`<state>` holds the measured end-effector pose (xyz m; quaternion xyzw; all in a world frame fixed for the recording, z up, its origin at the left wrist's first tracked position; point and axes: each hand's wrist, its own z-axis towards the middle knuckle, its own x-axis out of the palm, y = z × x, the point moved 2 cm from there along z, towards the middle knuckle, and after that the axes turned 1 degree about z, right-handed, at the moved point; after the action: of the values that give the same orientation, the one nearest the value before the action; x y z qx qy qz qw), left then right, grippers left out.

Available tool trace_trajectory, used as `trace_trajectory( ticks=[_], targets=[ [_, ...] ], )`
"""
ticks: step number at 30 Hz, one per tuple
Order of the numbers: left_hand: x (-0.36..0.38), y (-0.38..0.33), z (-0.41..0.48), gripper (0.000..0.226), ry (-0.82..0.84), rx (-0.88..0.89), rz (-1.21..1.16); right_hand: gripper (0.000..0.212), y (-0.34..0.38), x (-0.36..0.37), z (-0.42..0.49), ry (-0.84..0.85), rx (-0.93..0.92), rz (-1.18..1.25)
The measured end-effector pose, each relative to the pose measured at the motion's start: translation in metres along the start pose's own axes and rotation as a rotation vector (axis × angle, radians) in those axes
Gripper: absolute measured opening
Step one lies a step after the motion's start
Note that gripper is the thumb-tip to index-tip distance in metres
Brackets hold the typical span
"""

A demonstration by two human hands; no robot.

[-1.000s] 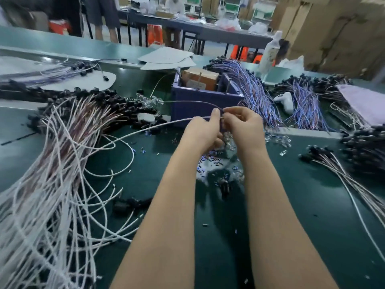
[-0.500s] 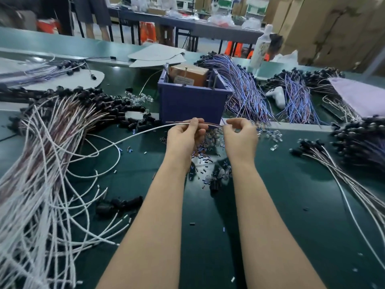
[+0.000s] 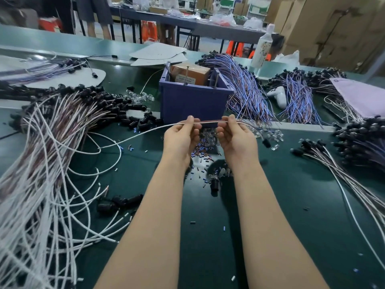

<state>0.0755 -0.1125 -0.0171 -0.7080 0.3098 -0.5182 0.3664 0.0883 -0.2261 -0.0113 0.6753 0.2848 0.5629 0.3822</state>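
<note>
wire (image 3: 209,121) level, left-right | left hand (image 3: 180,139) pinching it | right hand (image 3: 238,139) pinching it

I can read no word or number here. The white label (image 3: 185,78) on the brown box (image 3: 194,71) in the blue bin (image 3: 193,103) carries lines of small print, perhaps characters, too fine for me to make out. The bottle (image 3: 263,45) wears a printed wrap and the lilac sheet (image 3: 360,94) has a small round mark at its corner, both blurred beyond reading.
</note>
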Motion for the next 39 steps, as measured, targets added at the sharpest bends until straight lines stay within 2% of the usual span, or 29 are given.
trace_trajectory(
  ticks=[5, 9, 23, 26, 31, 35, 39],
  targets=[
    [-0.005, 0.0, 0.002, 0.021, -0.052, -0.025, 0.012, 0.023, -0.001, -0.006, 0.004, -0.068, 0.017, 0.071],
    [-0.007, -0.002, 0.003, 0.016, -0.004, -0.092, -0.052, 0.025, 0.0, -0.011, 0.007, -0.091, 0.037, 0.12],
    [-0.006, 0.0, 0.004, 0.017, -0.001, -0.127, -0.019, 0.027, -0.002, -0.012, 0.008, -0.118, 0.039, 0.001],
    [-0.005, -0.001, 0.003, 0.013, 0.025, -0.168, -0.1, 0.026, -0.002, -0.011, 0.007, -0.119, 0.075, 0.055],
    [-0.001, -0.003, -0.001, 0.014, 0.199, -0.317, -0.401, 0.026, -0.006, -0.007, 0.004, -0.093, 0.211, 0.139],
    [0.006, -0.001, -0.004, 0.024, 0.319, -0.34, -0.554, 0.029, -0.011, -0.003, 0.002, -0.04, 0.18, -0.094],
    [0.01, 0.002, -0.007, 0.029, 0.373, -0.319, -0.585, 0.034, -0.012, 0.0, 0.0, -0.022, 0.107, -0.397]
  ],
)
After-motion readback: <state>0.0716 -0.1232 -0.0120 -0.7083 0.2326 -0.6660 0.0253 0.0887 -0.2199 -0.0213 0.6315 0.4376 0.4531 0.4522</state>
